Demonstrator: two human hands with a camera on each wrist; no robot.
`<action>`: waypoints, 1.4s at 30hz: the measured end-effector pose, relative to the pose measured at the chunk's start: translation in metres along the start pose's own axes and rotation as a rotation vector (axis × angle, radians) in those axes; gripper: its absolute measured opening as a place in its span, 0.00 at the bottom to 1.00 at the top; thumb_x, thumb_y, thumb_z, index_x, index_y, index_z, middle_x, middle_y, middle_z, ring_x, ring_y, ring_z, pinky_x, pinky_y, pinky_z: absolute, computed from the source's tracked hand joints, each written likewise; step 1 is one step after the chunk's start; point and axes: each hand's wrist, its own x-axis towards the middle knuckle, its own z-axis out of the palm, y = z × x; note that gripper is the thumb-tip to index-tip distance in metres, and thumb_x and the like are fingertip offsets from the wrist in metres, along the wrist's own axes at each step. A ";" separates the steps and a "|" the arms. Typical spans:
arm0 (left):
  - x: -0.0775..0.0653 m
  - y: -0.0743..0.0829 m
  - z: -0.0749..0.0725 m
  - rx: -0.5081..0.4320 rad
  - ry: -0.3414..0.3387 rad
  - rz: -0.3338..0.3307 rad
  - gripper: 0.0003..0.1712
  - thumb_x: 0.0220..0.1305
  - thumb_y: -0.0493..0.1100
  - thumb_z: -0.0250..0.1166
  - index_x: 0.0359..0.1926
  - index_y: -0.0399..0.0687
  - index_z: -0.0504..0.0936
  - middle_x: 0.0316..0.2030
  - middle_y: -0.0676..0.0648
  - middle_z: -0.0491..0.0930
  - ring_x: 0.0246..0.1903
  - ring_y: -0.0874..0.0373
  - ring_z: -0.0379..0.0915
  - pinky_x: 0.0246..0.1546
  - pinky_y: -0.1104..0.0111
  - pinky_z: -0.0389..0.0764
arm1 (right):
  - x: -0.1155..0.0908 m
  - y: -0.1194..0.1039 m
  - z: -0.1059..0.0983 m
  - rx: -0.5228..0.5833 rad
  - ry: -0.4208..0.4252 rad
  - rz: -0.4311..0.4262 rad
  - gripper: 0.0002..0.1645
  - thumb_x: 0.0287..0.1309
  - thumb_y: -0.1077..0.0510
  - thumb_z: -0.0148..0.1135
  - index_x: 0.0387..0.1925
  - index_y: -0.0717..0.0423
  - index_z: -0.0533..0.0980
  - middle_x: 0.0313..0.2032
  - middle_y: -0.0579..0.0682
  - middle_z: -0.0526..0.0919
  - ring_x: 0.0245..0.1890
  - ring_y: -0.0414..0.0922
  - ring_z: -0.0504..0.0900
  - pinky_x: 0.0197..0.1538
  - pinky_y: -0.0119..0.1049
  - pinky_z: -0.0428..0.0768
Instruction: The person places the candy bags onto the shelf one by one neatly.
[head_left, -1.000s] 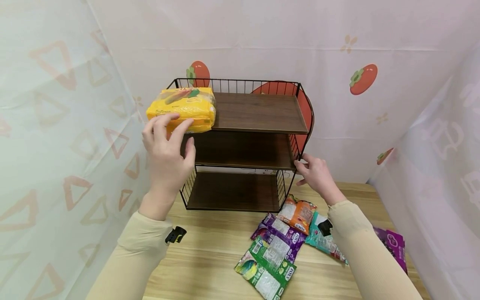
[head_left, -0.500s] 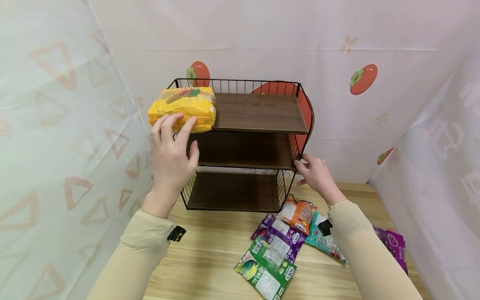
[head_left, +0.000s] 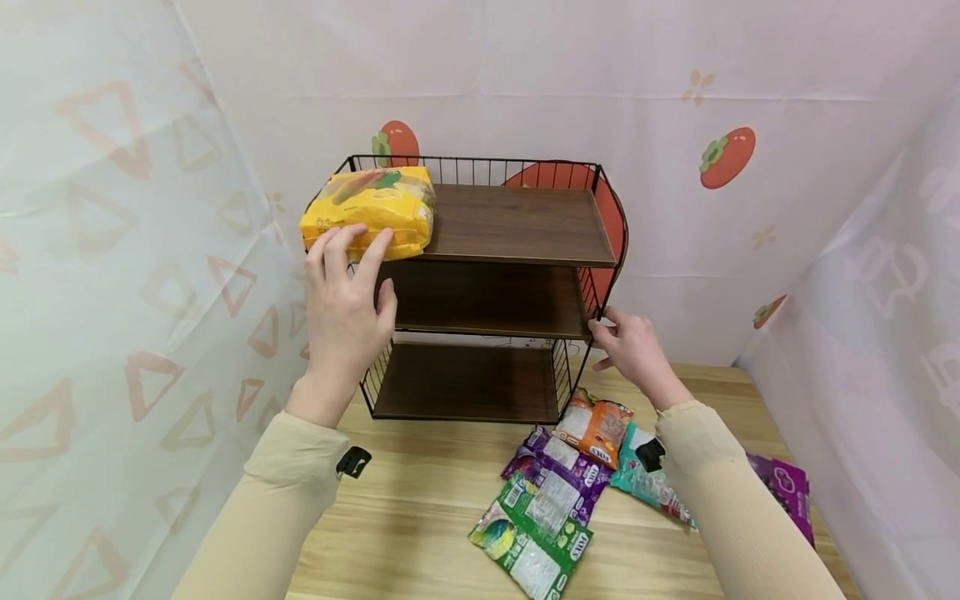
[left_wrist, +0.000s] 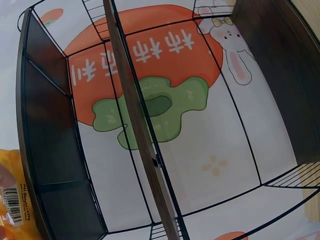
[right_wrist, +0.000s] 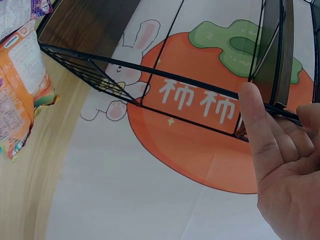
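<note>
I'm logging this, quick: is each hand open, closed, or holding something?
Left hand: open, touching the yellow pack.
Right hand: closed, holding the shelf rack.

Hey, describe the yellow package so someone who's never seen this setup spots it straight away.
Find the three-level black wire rack and go to its brown top shelf. At that shelf's left end is a plump yellow package, with the left hand touching its front. It's the only yellow one; the other bags lie down on the table.

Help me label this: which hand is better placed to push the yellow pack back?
Likely the left hand: its fingers touch the front of the yellow pack; the right hand holds the rack lower down.
</note>
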 end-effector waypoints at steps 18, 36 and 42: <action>0.010 -0.005 0.008 0.019 -0.042 -0.009 0.31 0.66 0.36 0.62 0.70 0.47 0.72 0.67 0.34 0.64 0.70 0.35 0.53 0.74 0.49 0.54 | -0.001 -0.001 0.000 0.009 0.001 0.008 0.24 0.79 0.50 0.49 0.62 0.65 0.71 0.64 0.71 0.75 0.32 0.53 0.91 0.47 0.55 0.85; 0.015 -0.013 0.016 0.013 -0.071 -0.021 0.34 0.63 0.35 0.63 0.71 0.48 0.70 0.68 0.36 0.62 0.72 0.38 0.51 0.75 0.51 0.54 | -0.001 0.000 0.000 0.015 -0.002 0.007 0.21 0.79 0.50 0.49 0.56 0.65 0.72 0.63 0.72 0.75 0.35 0.55 0.91 0.47 0.54 0.86; 0.016 -0.014 0.016 0.028 -0.088 -0.018 0.35 0.63 0.34 0.64 0.71 0.48 0.69 0.68 0.35 0.61 0.72 0.37 0.50 0.76 0.52 0.53 | -0.001 0.000 0.001 0.008 0.006 0.001 0.19 0.78 0.50 0.50 0.51 0.64 0.73 0.61 0.72 0.77 0.34 0.54 0.91 0.44 0.53 0.87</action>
